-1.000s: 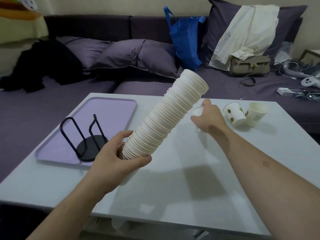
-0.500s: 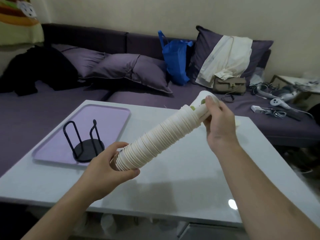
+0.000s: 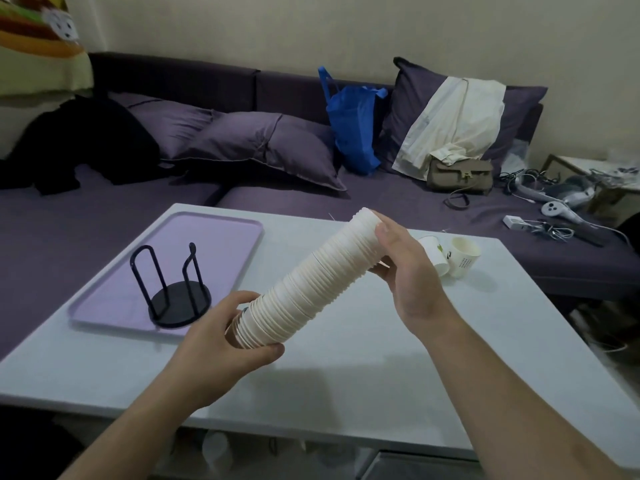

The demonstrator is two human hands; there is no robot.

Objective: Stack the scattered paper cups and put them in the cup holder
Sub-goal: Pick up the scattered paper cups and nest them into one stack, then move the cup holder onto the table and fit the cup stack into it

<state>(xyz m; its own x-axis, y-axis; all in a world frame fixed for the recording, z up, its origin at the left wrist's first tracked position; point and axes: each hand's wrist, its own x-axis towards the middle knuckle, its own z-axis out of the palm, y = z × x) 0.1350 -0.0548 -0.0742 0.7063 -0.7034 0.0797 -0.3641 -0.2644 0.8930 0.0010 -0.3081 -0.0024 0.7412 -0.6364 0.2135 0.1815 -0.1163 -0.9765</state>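
White paper cups form one long stack (image 3: 313,282) that I see tilted above the table (image 3: 381,368). My left hand (image 3: 221,337) curls around its lower end, and my right hand (image 3: 403,271) wraps fingers and thumb around its upper end. Left of the stack, the black cup holder (image 3: 175,292) stands upright on a purple tray (image 3: 214,244). Right of the stack, two loose cups (image 3: 450,252) lie on the table, touching each other.

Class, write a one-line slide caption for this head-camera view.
Both hands, left and right, hold a tilted stack of paper cups above the table.
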